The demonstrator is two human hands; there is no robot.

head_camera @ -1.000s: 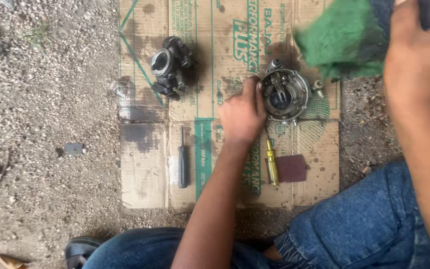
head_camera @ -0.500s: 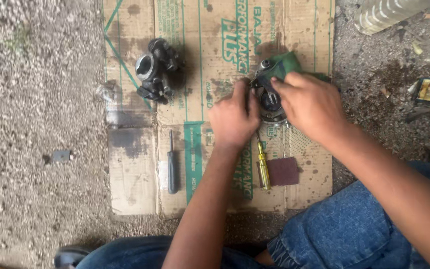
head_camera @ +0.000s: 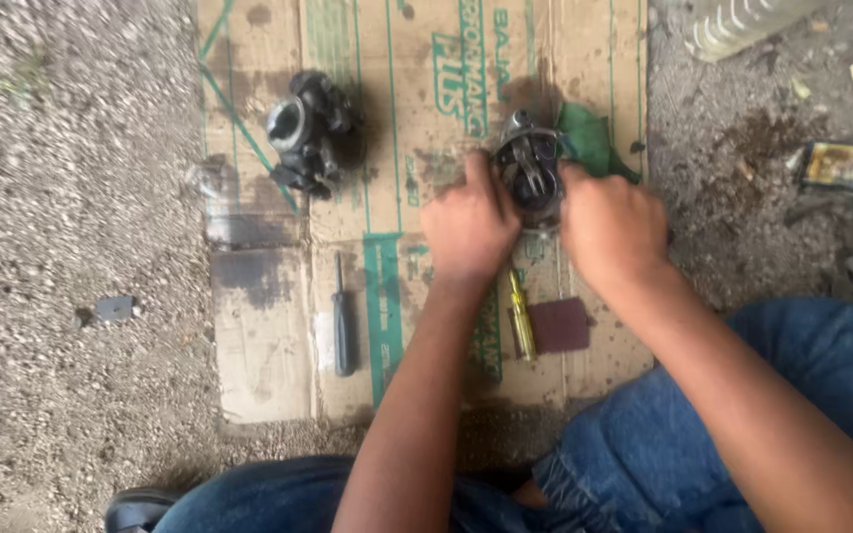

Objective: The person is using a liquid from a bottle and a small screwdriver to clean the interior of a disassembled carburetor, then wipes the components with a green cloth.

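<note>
Hands grip a round metal engine part (head_camera: 530,176) on flattened cardboard (head_camera: 397,118) over gravel. Left hand (head_camera: 468,227) clasps its left edge, right hand (head_camera: 612,225) its right edge, fingers closed against it. Green cloth (head_camera: 589,138) lies just behind. Dark carburetor (head_camera: 306,130) sits well left; two screwdrivers (head_camera: 344,318) and a maroon pad (head_camera: 559,326) lie nearer the knees.

Round grey metal engine part (head_camera: 528,170): lower rim and both sides hidden under left hand (head_camera: 468,227) and right hand (head_camera: 609,222); grip not discernible.
Crumpled green cloth (head_camera: 589,140): mostly hidden behind the part and the right hand.
Yellow-handled screwdriver (head_camera: 519,318): tip hidden beneath the hands.
Clear ribbed plastic bottle (head_camera: 737,25): cut off by top edge.
Gravel ground (head_camera: 51,148): motion-blurred at left.
Dark shoe (head_camera: 140,510): cut off at bottom edge.
</note>
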